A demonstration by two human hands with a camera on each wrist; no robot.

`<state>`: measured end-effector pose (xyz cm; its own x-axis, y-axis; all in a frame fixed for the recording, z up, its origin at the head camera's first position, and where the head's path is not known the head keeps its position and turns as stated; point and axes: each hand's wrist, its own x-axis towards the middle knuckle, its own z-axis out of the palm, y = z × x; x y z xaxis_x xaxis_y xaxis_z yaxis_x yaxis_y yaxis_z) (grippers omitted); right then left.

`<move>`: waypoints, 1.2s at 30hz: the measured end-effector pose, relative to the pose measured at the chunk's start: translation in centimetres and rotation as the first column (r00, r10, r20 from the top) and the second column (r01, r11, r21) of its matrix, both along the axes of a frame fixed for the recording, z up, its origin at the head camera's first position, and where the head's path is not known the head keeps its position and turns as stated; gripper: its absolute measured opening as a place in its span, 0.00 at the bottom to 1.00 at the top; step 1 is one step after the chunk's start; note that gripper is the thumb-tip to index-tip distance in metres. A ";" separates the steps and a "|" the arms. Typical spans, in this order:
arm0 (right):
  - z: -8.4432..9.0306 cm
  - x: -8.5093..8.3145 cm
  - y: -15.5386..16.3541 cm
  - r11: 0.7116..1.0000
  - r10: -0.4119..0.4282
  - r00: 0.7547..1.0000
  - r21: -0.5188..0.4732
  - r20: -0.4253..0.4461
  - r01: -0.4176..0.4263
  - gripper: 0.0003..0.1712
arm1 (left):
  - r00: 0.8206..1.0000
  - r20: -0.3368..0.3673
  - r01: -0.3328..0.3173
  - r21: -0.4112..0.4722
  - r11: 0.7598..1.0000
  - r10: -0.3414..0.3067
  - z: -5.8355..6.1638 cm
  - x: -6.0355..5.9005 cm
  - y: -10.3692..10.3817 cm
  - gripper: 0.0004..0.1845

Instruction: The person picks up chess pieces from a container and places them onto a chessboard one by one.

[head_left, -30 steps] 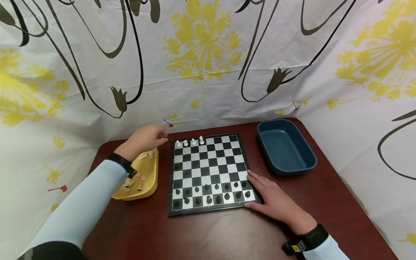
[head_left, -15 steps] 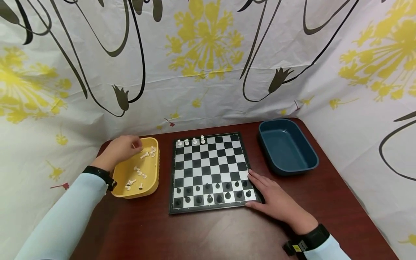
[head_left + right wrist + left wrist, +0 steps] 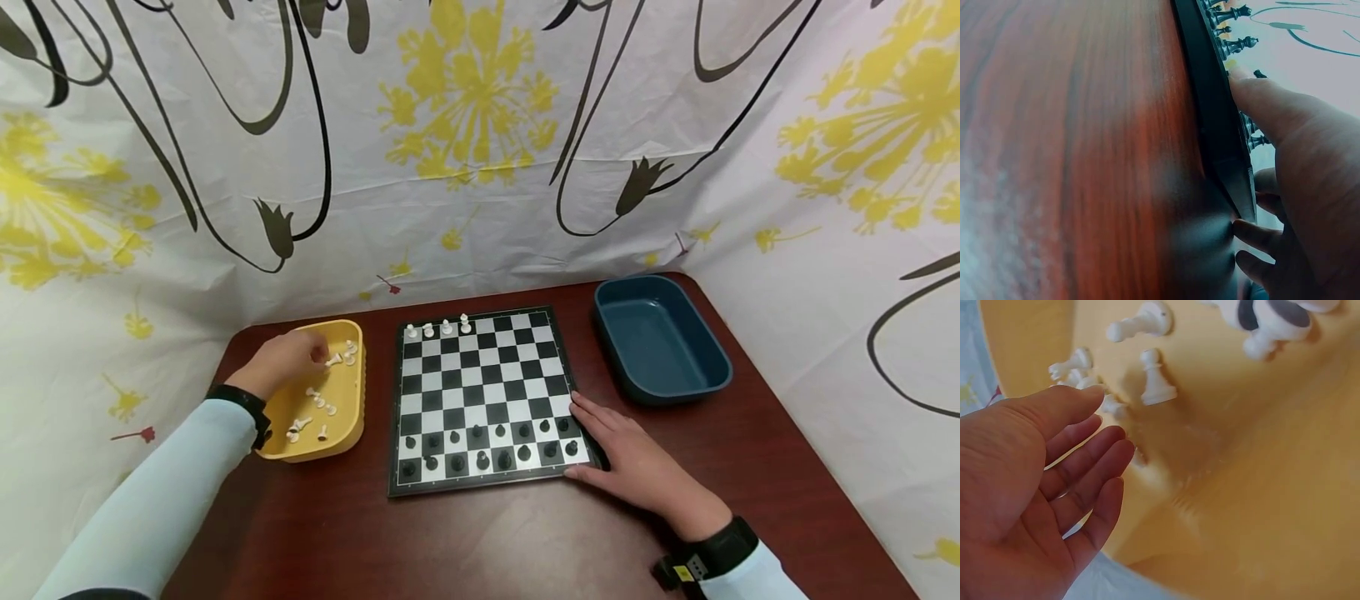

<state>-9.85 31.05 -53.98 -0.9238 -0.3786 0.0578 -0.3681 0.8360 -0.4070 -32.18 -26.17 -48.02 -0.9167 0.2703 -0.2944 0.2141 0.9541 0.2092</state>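
My left hand (image 3: 288, 362) is over the yellow tray (image 3: 362, 408), fingers loosely bent. In the left wrist view, the thumb and fingertips of that hand (image 3: 1054, 469) are near several white chess pieces lying on the tray's floor, among them a pawn (image 3: 1157, 381); nothing shows in its grasp. Flat on the table lies a chessboard (image 3: 480, 392). Its near rows carry black pieces (image 3: 504, 458), and several white pieces (image 3: 465, 324) stand at the far left. My right hand (image 3: 637, 462) rests on the board's near right corner, thumb along the front edge, fingers along the right side.
A dark blue tray (image 3: 660, 342) with a bare floor stands on the table right of the board. The reddish-brown table (image 3: 450, 550) ends at the back against a flower-patterned sheet (image 3: 480, 242), which also hangs on both sides.
The left hand has moved from beside the board's far left corner back over the yellow tray, lowering slightly toward its pieces. The right hand stays at the board's corner.
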 end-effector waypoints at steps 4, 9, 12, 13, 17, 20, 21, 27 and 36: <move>0.0 0.0 0.0 1.000 -0.002 1.000 -0.004 0.002 0.002 0.59 | 1.000 0.012 -0.003 -0.021 1.000 0.003 -0.6 -0.1 0.3 0.07; -0.3 -0.1 -0.1 1.000 -0.004 1.000 -0.001 -0.003 0.004 0.59 | 1.000 0.017 -0.019 -0.012 1.000 0.019 -1.0 -0.3 -0.1 0.07; -0.3 -0.2 -0.2 1.000 -0.005 1.000 -0.001 -0.005 0.005 0.59 | 0.999 0.028 -0.021 -0.008 1.000 0.021 -1.0 -0.4 -0.2 0.07; -0.3 -0.2 -0.2 1.000 -0.004 1.000 -0.002 -0.005 0.004 0.59 | 0.999 0.031 -0.022 -0.008 1.000 0.023 -0.9 -0.4 -0.1 0.07; -0.3 -0.2 -0.2 1.000 -0.007 1.000 0.001 -0.011 0.007 0.59 | 0.998 0.046 -0.042 -0.001 0.999 0.042 -0.8 -0.3 0.1 0.07; -0.4 -0.2 -0.1 1.000 -0.012 1.000 0.006 -0.010 0.012 0.59 | 0.998 0.052 -0.047 -0.005 0.999 0.047 -0.8 -0.2 0.3 0.07; -0.4 -0.1 -0.1 1.000 -0.013 1.000 0.006 -0.009 0.013 0.59 | 0.997 0.053 -0.050 -0.005 0.999 0.050 -0.8 -0.2 0.3 0.07; -0.2 -0.1 -0.2 1.000 -0.013 1.000 0.003 -0.005 0.013 0.59 | 0.999 0.028 -0.041 -0.005 0.999 0.041 0.0 0.2 -0.1 0.08; -0.2 0.0 -0.2 1.000 -0.017 1.000 0.004 0.000 0.017 0.59 | 0.997 -0.073 -0.007 0.032 0.999 0.009 3.3 0.3 -0.1 0.08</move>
